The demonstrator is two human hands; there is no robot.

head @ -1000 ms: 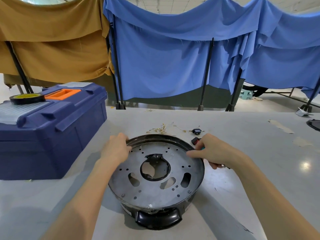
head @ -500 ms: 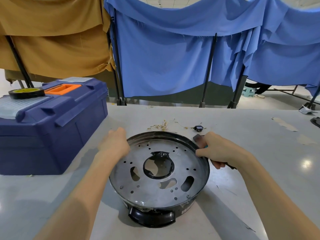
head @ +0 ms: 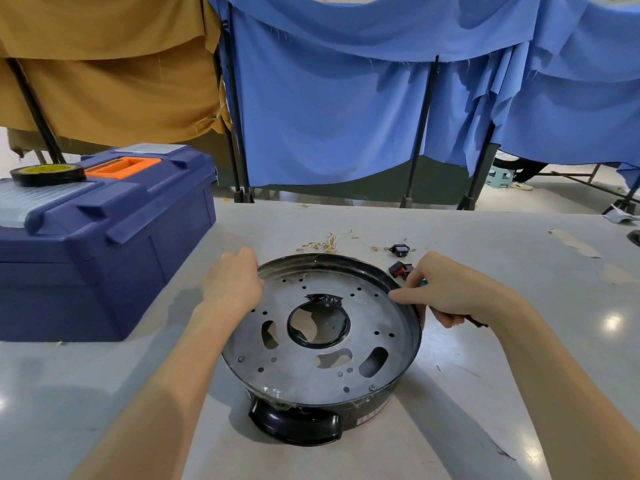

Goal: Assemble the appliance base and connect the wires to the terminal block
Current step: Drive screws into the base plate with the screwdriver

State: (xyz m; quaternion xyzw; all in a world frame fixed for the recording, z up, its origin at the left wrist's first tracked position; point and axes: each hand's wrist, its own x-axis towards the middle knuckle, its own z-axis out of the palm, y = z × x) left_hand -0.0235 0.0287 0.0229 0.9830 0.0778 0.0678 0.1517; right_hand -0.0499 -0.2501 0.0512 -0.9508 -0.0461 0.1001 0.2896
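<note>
Grey tabletop lies open right of my hands; a navy plastic toolbox crowds the left. Between them sits the round black-rimmed metal appliance base: left hand grips its rim, right hand touches it while clutching a dark-handled tool. Turning it could sweep away the small red-black switch and thin loose wires beyond.

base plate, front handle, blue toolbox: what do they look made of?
Base plate: looks like bare sheet metal, dull grey, with punched holes and slots and soft reflections.
Handle: probably moulded plastic, glossy black, rounded, with sharp highlights.
Toolbox: plastic, matte navy, with moulded ribs and an orange grip on top.
</note>
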